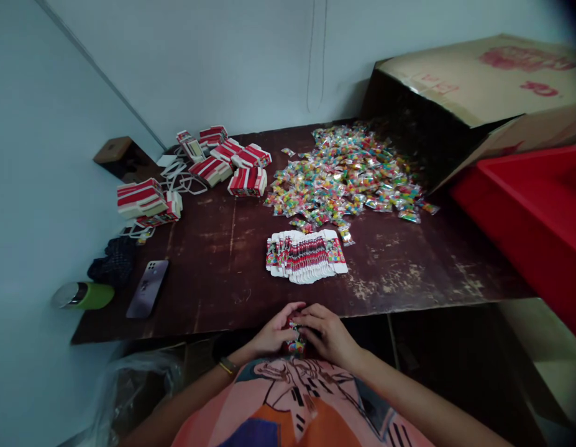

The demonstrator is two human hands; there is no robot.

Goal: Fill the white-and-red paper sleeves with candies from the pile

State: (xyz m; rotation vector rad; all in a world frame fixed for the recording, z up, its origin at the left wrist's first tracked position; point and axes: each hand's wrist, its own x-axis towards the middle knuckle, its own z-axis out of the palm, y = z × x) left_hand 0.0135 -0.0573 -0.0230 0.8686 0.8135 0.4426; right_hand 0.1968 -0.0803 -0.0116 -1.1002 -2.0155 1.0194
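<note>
Both hands meet just below the near edge of the dark wooden table (213, 273). My left hand (273, 332) and my right hand (327, 332) are closed together around a small red box with colourful candy packets (296, 340) showing between the fingers. A fanned stack of flat red-and-white printed cartons (307, 256) lies on the table just beyond the hands. Behind it spreads a heap of small colourful candy packets (346, 171).
Folded red-and-white boxes (225, 164) pile up at the far left, some more (145, 202) nearer. A phone (148, 287), green bottle (85, 295) and dark cloth (114, 261) sit at the left edge. A tipped cardboard carton (469, 87) and red bin (534, 217) stand right.
</note>
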